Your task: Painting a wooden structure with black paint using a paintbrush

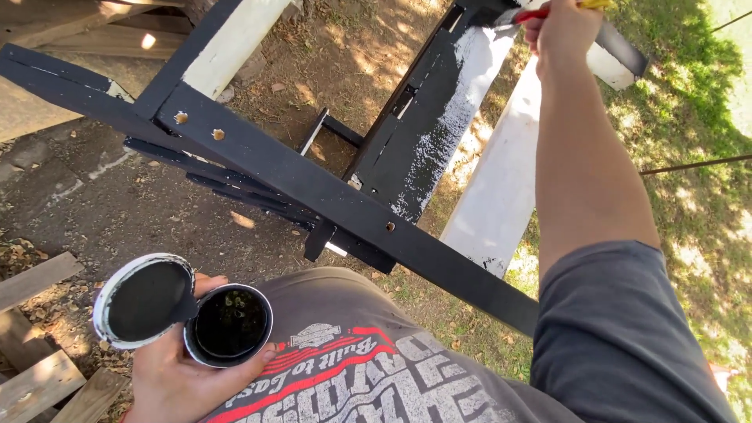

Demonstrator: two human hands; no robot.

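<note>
A small round paint can [229, 325], open and holding black paint, sits upright at seven o'clock, its black-coated lid [145, 300] tilted against its nine o'clock side. At one o'clock, a red-handled paintbrush [523, 16] lies with bristles on a white wooden plank [439, 117] half covered in black.

right arm stretched far forward, right hand [560, 31] closed in a grip; left hand [176, 376] cupped palm-up near the waist.

We're outdoors in a yard: sunlit grass [689, 141] on one side, bare dirt [337, 55] scattered with dry leaves beyond, weathered wooden planks [35, 337] lying about, and a half-blackened wooden frame [439, 117] standing in dappled shade.
</note>
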